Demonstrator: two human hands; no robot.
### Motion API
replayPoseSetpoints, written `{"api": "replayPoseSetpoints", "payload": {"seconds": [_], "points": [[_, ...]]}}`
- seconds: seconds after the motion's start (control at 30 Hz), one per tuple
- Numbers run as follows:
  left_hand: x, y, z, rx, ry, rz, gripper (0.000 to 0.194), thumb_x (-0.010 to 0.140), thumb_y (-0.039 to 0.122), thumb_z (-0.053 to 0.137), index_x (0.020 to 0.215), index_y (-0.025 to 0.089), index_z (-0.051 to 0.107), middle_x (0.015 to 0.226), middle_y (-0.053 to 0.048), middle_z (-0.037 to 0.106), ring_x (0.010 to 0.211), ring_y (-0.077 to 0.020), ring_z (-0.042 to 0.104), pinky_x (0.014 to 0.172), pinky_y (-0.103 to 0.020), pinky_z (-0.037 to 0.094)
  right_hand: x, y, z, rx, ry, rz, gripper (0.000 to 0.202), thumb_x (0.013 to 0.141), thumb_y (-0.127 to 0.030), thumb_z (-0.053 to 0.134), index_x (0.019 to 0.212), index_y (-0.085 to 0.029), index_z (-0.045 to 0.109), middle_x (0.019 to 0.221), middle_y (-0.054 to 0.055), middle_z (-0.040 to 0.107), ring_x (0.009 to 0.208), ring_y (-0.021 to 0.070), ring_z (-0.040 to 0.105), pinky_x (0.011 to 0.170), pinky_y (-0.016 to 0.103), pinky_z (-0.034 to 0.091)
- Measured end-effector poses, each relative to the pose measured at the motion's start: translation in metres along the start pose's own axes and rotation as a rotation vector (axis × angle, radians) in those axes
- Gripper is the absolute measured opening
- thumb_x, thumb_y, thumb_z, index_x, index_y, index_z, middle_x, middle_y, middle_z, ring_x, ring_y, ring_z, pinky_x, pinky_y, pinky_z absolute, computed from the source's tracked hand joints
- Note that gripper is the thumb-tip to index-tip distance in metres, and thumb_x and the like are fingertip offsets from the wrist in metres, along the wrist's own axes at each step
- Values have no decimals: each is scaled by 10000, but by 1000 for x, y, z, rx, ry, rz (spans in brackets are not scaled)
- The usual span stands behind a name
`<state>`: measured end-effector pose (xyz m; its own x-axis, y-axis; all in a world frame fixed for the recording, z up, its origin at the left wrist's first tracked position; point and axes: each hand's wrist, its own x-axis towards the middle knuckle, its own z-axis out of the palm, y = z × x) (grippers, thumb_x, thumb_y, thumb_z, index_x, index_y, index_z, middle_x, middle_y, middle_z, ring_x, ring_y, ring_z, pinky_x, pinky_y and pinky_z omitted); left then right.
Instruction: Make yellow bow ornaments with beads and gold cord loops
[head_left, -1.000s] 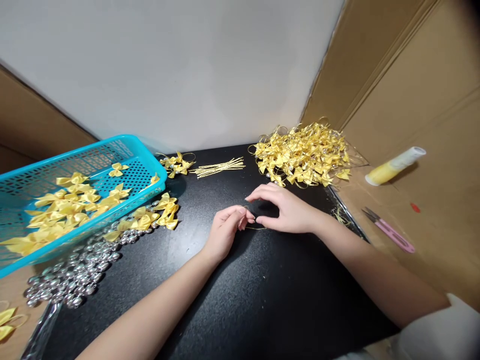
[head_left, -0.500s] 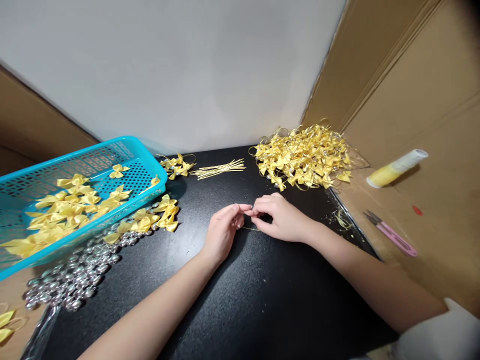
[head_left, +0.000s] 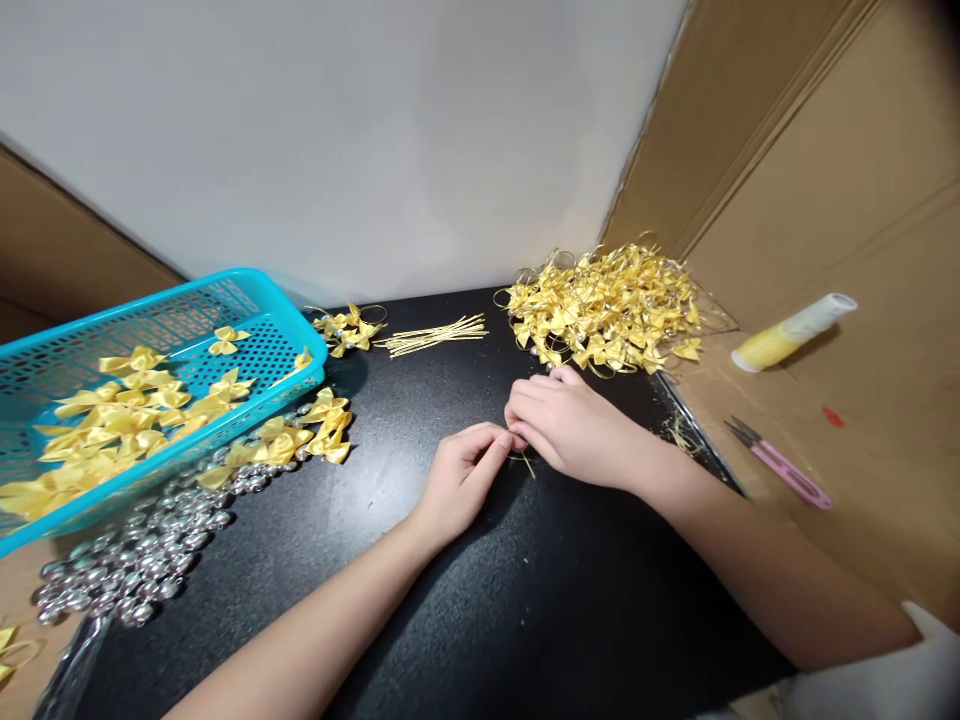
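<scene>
Over the middle of the black tabletop (head_left: 420, 590), my left hand (head_left: 469, 480) and my right hand (head_left: 566, 430) meet at the fingertips. Both are closed in a pinch on a thin gold cord (head_left: 531, 466), whose loose ends poke out below the fingers. The rest of the cord is hidden by the fingers. Behind the hands lies a bundle of cut gold cords (head_left: 439, 336). A big heap of yellow ribbon bows (head_left: 607, 310) with cord loops and small bells sits at the back right.
At the left stands a blue basket (head_left: 296, 320) with yellow bows in it. Silver bells (head_left: 135, 560) lie along its near side, with loose bows (head_left: 328, 425) beside them. Pink-handled snips (head_left: 787, 475) and a yellow-white tube (head_left: 791, 335) rest on cardboard at the right.
My hands have come together, the left moving slightly right. The cord, stretched below the fingers before, now shows short ends pointing down. The view has shifted slightly.
</scene>
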<state>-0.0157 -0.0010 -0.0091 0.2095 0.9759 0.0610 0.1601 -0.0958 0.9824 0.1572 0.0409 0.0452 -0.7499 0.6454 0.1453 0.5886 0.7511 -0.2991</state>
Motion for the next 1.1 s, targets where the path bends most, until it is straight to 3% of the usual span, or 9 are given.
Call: {"api": "replayPoseSetpoints", "payload": {"seconds": [0.17, 0.27, 0.37, 0.5, 0.7, 0.77, 0.9, 1.0, 1.1], "points": [[-1, -4, -1, -18, -46, -26, 279, 914, 337, 532, 772, 175, 708, 704, -21, 632, 631, -145, 496, 639, -251, 366, 1, 6, 1, 88, 8, 47, 179, 941, -173, 450, 810, -172, 573, 854, 39, 626, 787, 173, 549, 816, 351, 325], [0, -7, -2, -132, -18, -48, 308, 912, 355, 521, 727, 168, 681, 656, -13, 587, 612, -140, 451, 618, -255, 346, 0, 10, -1, 160, 29, 119, 63, 871, -164, 544, 888, -168, 604, 923, 48, 649, 863, 185, 571, 826, 344, 361], [2, -11, -3, -283, 40, -68, 320, 901, 376, 526, 706, 165, 667, 652, -14, 568, 615, -140, 419, 619, -264, 337, 0, 11, 2, 257, -74, 128, 230, 777, -168, 660, 1006, -181, 639, 992, 57, 671, 950, 216, 581, 848, 356, 383], [4, -14, -3, -436, 82, -104, 303, 865, 381, 563, 685, 162, 668, 674, -22, 582, 624, -140, 418, 619, -267, 345, 3, 11, 15, 353, -120, 129, 66, 845, -159, 628, 870, -184, 683, 887, 36, 702, 878, 183, 602, 814, 329, 392], [6, -8, -3, -555, 142, -148, 263, 813, 354, 610, 664, 150, 683, 677, -36, 613, 610, -133, 431, 594, -263, 341, 4, 11, 24, 389, -25, 149, 120, 838, -108, 591, 750, -170, 643, 779, 10, 673, 755, 139, 583, 749, 294, 372], [7, -7, -3, -577, 148, -150, 258, 805, 343, 618, 650, 147, 683, 665, -34, 611, 605, -130, 427, 589, -261, 337, 4, 10, 24, 377, -11, 201, 48, 810, -125, 626, 802, -170, 639, 793, 6, 663, 762, 142, 580, 757, 300, 366], [7, -8, -3, -605, 134, -148, 265, 805, 333, 620, 630, 144, 683, 632, -27, 593, 591, -123, 413, 589, -255, 335, 4, 6, 26, 371, -28, 267, 225, 803, -211, 688, 1021, -187, 637, 870, 16, 664, 823, 161, 592, 788, 320, 353], [7, -9, -3, -620, 128, -139, 262, 813, 325, 614, 640, 144, 690, 639, -29, 596, 606, -127, 427, 598, -254, 342, 5, 4, 30, 370, -31, 264, 43, 857, -199, 634, 891, -192, 660, 807, 1, 667, 743, 135, 582, 760, 309, 337], [6, -9, -4, -635, 130, -143, 248, 807, 316, 622, 639, 147, 692, 640, -31, 602, 615, -132, 443, 598, -253, 344, 6, 4, 33, 374, 35, 302, 118, 818, -163, 661, 724, -171, 591, 720, -22, 627, 663, 111, 543, 720, 289, 327]]}}
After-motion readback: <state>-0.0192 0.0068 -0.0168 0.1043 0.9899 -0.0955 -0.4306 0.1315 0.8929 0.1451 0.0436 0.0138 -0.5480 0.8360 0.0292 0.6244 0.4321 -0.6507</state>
